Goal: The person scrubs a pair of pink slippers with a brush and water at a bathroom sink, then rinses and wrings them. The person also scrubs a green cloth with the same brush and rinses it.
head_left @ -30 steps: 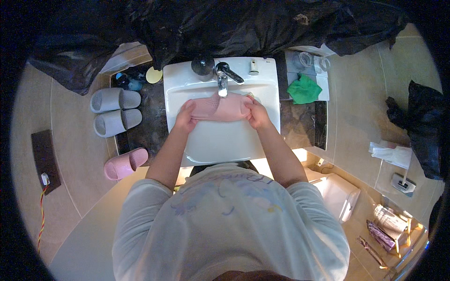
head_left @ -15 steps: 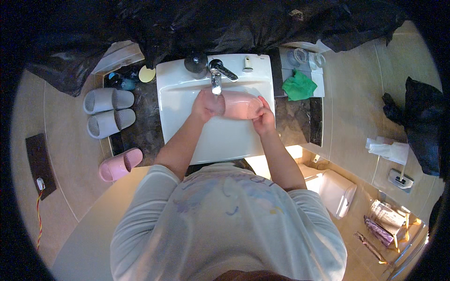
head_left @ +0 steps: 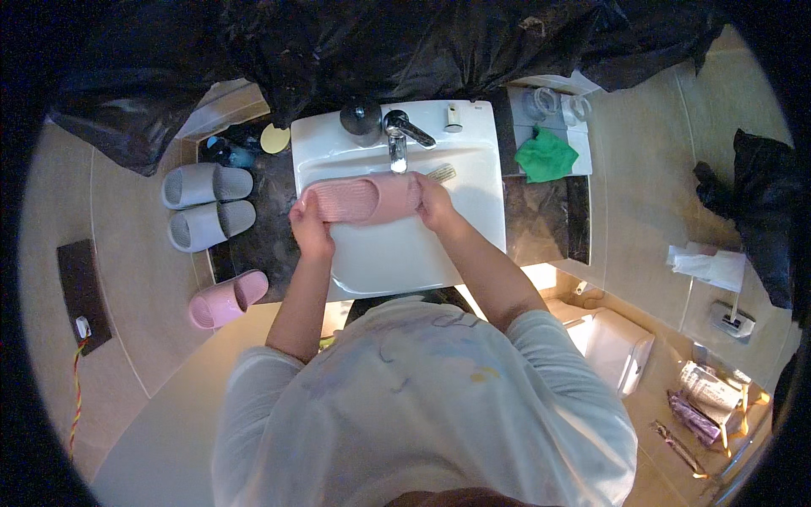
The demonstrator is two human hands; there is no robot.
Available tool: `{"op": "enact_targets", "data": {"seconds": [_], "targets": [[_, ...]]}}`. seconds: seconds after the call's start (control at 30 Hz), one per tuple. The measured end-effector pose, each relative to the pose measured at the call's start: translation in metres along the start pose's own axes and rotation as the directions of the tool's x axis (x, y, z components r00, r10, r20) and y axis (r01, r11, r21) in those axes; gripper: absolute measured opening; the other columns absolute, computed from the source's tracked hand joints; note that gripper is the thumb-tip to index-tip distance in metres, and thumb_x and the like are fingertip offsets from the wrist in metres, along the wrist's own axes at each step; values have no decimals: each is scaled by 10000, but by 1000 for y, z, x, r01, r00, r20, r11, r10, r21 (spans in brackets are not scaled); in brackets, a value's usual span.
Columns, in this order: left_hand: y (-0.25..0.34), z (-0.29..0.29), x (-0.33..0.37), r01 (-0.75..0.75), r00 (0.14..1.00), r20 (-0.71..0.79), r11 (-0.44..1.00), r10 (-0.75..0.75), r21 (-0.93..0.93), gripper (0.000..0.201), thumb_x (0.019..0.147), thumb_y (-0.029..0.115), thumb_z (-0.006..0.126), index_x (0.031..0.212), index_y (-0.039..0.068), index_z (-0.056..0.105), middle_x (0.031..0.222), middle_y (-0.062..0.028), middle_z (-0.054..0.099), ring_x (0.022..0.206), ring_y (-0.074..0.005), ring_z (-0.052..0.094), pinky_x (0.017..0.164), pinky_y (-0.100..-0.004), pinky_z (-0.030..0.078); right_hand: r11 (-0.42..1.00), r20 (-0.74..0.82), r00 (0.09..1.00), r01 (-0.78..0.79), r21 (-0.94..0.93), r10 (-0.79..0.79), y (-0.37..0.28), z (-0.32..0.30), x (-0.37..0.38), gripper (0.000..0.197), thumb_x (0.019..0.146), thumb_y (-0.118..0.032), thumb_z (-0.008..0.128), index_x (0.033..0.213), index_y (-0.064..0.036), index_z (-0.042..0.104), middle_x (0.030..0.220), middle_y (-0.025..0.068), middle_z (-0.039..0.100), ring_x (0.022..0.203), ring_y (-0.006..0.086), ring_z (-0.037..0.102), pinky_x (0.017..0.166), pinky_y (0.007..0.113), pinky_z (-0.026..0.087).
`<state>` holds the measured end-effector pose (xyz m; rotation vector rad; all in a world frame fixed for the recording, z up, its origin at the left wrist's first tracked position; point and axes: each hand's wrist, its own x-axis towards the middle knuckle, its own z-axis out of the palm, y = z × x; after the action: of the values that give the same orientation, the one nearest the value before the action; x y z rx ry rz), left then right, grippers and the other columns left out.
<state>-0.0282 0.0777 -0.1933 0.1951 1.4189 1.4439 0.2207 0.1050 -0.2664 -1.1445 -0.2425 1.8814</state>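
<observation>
A pink slide slipper [head_left: 342, 201] is held level over the white sink [head_left: 397, 253], its strap end to the right. My left hand [head_left: 312, 228] is closed on the heel end, thumb on top. At the strap end my right hand [head_left: 434, 203] grips the toe; some of its fingers are hidden under the sole. Just behind the slipper stands the chrome faucet [head_left: 398, 152]; I cannot tell if water runs. A small pale brush [head_left: 443, 175] lies in the basin beside my right hand.
Two grey slippers [head_left: 209, 186] and another pink slipper [head_left: 228, 300] rest along the left counter. A dark round container [head_left: 361, 118] stands behind the basin. On the right are a green cloth [head_left: 547, 155] and clear cups [head_left: 541, 103]. Black plastic sheeting [head_left: 363, 51] hangs beyond.
Both hands have carried the pink slipper left, from under the faucet spout to in front of it and past its left side. The brush in the basin has come into sight.
</observation>
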Motion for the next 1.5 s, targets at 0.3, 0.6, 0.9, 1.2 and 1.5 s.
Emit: {"op": "enact_targets", "data": {"seconds": [0.3,0.6,0.9,1.2,1.5], "targets": [[33,-9,-31,-191,980,42,975,196,-112,295,989,227,584,1183,56,441,1139,-104,563,1037,-193,583,903,-357,503,995,-239,966,-93,27,96,-2,73,16,276,986,-257,509,1128,-40,604,1030,103,663,907,249,641,811,409,529],[-8,-5,-10,159,983,24,914,-181,372,489,953,192,579,1374,80,356,1186,-102,566,982,-190,590,771,-322,501,902,-184,981,-28,-432,-57,-15,-4,10,321,993,-271,522,1266,-107,562,1016,52,650,874,176,628,739,343,535],[-30,29,18,209,943,126,843,-308,496,417,960,292,585,1277,54,456,966,-130,620,670,-174,631,601,-305,573,877,-124,978,92,-472,-169,-54,6,-75,477,938,-270,645,1327,-54,472,1025,52,630,873,173,625,716,322,570],[-67,66,48,244,884,174,747,-433,619,560,912,550,599,1159,61,483,805,-89,625,574,-189,600,507,-305,507,759,-151,934,160,-631,-323,-68,-7,-92,338,904,-228,714,1128,-14,581,929,55,634,680,88,584,584,219,512],[-31,53,29,140,956,123,780,-268,610,642,884,525,667,1246,22,498,998,-118,629,900,-202,579,754,-347,482,856,-282,939,21,-517,-194,-73,-1,-88,374,930,-377,662,1097,-48,606,882,33,633,610,102,580,506,222,481]]}}
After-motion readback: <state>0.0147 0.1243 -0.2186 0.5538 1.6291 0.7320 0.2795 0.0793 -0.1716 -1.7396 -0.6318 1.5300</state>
